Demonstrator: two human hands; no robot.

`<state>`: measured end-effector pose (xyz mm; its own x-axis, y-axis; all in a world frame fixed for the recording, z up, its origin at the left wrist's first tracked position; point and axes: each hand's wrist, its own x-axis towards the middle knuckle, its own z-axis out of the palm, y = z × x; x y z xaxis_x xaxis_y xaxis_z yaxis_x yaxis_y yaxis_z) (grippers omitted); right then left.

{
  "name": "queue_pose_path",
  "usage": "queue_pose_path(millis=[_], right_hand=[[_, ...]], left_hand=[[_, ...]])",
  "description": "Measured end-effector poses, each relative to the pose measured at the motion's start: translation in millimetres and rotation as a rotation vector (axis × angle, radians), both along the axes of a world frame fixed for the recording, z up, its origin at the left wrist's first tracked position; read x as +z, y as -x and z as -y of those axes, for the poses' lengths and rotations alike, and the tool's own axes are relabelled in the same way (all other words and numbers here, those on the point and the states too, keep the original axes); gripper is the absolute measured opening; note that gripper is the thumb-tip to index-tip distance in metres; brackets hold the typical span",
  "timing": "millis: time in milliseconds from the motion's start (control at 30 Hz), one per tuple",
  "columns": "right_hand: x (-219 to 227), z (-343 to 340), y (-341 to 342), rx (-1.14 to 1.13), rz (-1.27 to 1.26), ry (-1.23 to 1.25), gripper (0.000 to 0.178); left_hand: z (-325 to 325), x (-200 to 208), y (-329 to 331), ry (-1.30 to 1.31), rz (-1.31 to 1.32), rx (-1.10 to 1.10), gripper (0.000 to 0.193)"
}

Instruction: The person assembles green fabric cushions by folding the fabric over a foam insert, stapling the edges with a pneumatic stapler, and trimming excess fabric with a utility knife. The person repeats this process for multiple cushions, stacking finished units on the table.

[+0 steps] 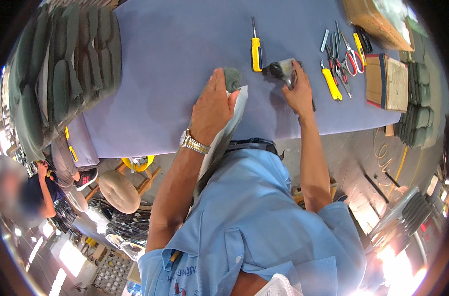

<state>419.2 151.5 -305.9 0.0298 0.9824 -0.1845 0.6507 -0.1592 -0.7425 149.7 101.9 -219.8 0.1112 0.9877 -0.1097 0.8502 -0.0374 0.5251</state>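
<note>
My left hand (pixel 213 108), with a watch on its wrist, lies flat on a long, narrow padded piece (pixel 233 79) covered in dark green fabric. The piece slants from the blue-grey table top toward my body, and its pale underside shows along the right edge. Much of it is hidden beneath my palm and forearm. To the right, my right hand (pixel 299 93) is closed round a grey and black staple gun (pixel 285 68), held low over the table, its handle mostly covered by my fingers. A yellow-handled screwdriver (pixel 256 52) lies between the hands, farther off.
Stacked dark green padded pieces (pixel 81 59) fill the table's left end. At right lie red-handled scissors (pixel 353 61), a yellow-handled tool (pixel 331 84), pliers and a yellow cutter (pixel 359 48), near a box (pixel 387 81) and a carton (pixel 377 22). Another person (pixel 32 192) sits at left by a round stool (pixel 118 191).
</note>
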Motion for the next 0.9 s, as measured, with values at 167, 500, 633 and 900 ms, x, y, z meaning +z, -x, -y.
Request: queue_pose_path(millis=[167, 500, 633, 900], right_hand=[[88, 23, 8, -0.109, -0.400, 0.481, 0.070], [106, 30, 42, 0.400, -0.659, 0.115, 0.062], [110, 21, 45, 0.417, -0.699, 0.206, 0.063], [114, 14, 44, 0.481, -0.628, 0.231, 0.067]], left_hand=[[1, 2, -5, 0.030, 0.015, 0.018, 0.070], [4, -2, -4, 0.015, 0.036, 0.006, 0.073], [-2, 11, -7, 0.076, 0.037, 0.028, 0.072], [-7, 16, -8, 0.148, 0.053, 0.045, 0.077]])
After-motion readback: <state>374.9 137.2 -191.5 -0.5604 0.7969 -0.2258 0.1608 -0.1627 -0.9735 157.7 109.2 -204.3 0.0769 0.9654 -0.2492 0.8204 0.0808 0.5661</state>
